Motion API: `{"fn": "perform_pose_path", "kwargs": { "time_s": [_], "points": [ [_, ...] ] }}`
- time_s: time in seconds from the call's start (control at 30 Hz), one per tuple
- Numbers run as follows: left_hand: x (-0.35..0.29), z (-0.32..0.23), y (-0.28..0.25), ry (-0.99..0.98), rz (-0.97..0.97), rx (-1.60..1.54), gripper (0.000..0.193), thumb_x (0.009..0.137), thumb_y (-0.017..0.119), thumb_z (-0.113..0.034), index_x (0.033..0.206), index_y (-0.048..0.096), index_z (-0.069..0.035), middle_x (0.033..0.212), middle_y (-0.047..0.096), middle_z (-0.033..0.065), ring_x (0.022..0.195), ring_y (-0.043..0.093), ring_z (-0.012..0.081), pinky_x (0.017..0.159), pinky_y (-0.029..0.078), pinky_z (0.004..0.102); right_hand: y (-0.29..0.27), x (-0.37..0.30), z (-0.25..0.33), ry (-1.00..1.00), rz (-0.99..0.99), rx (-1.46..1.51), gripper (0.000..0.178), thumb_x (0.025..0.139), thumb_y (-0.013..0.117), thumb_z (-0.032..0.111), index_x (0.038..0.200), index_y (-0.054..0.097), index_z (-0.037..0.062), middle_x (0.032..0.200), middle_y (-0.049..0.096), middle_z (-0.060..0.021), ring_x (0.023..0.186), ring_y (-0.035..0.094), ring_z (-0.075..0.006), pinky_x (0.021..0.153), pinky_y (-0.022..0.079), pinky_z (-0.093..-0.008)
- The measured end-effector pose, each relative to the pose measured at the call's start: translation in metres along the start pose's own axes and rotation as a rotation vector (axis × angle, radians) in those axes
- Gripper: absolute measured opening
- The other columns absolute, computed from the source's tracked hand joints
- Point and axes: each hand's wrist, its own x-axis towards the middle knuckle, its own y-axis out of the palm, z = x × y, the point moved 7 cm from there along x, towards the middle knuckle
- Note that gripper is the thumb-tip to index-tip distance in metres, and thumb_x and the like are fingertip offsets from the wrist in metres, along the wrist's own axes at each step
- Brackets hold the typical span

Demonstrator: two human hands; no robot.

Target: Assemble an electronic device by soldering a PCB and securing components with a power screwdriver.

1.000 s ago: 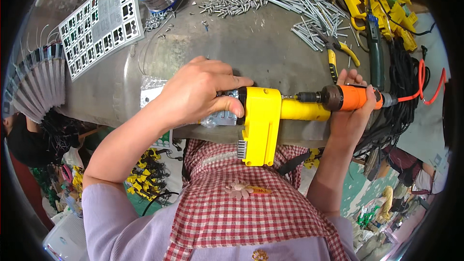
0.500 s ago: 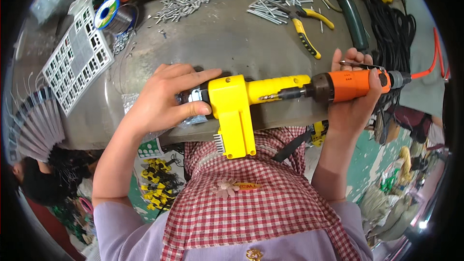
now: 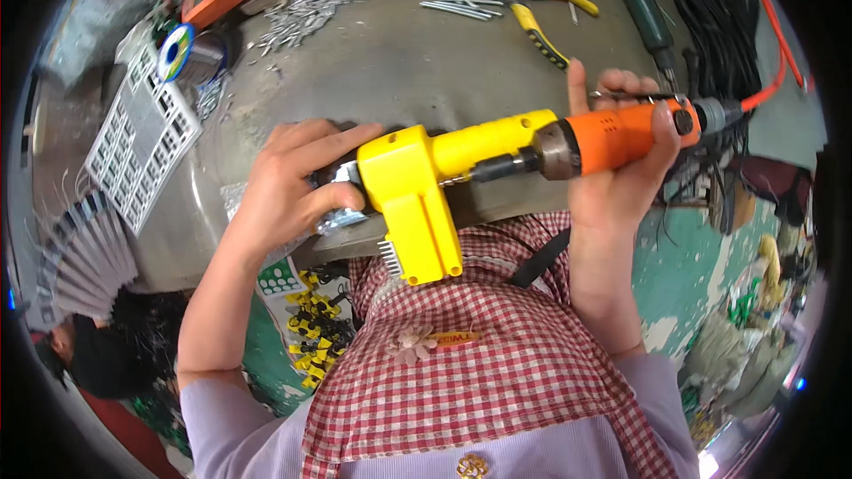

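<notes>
My left hand [image 3: 293,182] is closed round the dark, clear-wrapped end of a yellow plastic tool housing [image 3: 413,182]. The housing has a long handle-like arm stretching right and a block with a row of metal pins pointing down toward my apron. My right hand [image 3: 626,142] is wrapped round an orange air drill [image 3: 612,137], its index finger stretched up and the other fingers by the lever. The drill's black chuck [image 3: 506,166] points left, below the yellow arm. Its bit meets the side of the housing, and only a short length of the bit shows.
On the grey bench lie yellow-black pliers [image 3: 537,27], long metal pins [image 3: 461,0], small screws [image 3: 302,22], a solder spool [image 3: 191,53] and a white slotted panel [image 3: 146,137]. A dark green screwdriver [image 3: 639,9] and black cables [image 3: 719,44] lie at right. A red hose [image 3: 772,80] trails from the drill.
The drill has moved left and its bit, fully visible before, now enters or touches the housing's side. The view has shifted slightly, and the housing is tilted a little more.
</notes>
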Motion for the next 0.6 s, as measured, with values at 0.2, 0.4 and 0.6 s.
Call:
{"fn": "perform_pose_path", "kwargs": {
  "time_s": [0.2,0.4,0.6],
  "points": [
    [0.003,-0.011,0.001,0.140,-0.033,0.104,0.071,0.072,0.055,-0.064,0.120,0.063,-0.012,0.087,0.060,0.0100,0.087,0.057,0.0302,0.084,0.041,0.0383,-0.016,-0.001,0.003,0.005,-0.027,-0.110,0.025,0.085,0.062,0.026,0.097,0.048,0.0089,0.092,0.053,-0.0034,0.096,0.055,-0.0201,0.111,0.028,-0.0570],
    [0.003,-0.009,0.000,0.132,-0.073,0.104,0.069,0.071,0.055,-0.064,0.118,0.064,-0.013,0.086,0.061,0.0096,0.087,0.057,0.0301,0.083,0.041,0.0381,-0.015,0.001,0.002,-0.021,-0.125,-0.164,0.025,0.086,0.060,0.027,0.099,0.048,0.0100,0.091,0.051,-0.0030,0.097,0.055,-0.0183,0.111,0.029,-0.0553],
    [0.009,-0.016,-0.003,0.123,-0.040,0.048,0.066,0.073,0.060,-0.060,0.119,0.063,-0.013,0.087,0.061,0.0106,0.086,0.057,0.0319,0.082,0.041,0.0394,-0.014,0.005,0.003,-0.029,-0.129,-0.181,0.024,0.090,0.055,0.027,0.103,0.047,0.0081,0.095,0.053,-0.0050,0.099,0.054,-0.0208,0.110,0.032,-0.0550]
  ]
}}
